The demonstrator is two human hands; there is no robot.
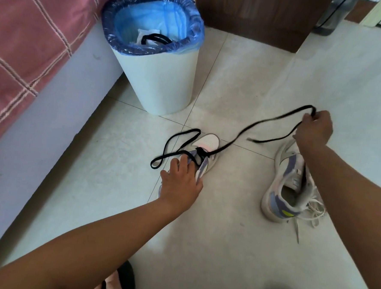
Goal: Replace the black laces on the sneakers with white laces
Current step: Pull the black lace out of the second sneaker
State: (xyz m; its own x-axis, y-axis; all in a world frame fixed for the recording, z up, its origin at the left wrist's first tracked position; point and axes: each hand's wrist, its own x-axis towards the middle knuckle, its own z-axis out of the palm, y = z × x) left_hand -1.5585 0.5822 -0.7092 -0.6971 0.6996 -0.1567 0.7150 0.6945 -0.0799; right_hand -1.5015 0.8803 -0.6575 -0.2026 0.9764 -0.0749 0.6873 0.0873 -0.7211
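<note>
The left hand [181, 184] presses 1 white mesh sneaker [203, 155] to the glossy floor tile [234, 247]. The right hand [315, 129] pinches its flat black lace [237, 137], stretched taut. Beside lies a 2nd sneaker [288, 186] with 1 white lace [313, 210].

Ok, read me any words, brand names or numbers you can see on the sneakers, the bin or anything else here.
No text can be read in this view.
Right-hand sneaker: a yellow patch near the heel and a small tongue marking, too blurred to read.
Left-hand sneaker: no lettering shows.
Bin: plain wall, no label.
</note>
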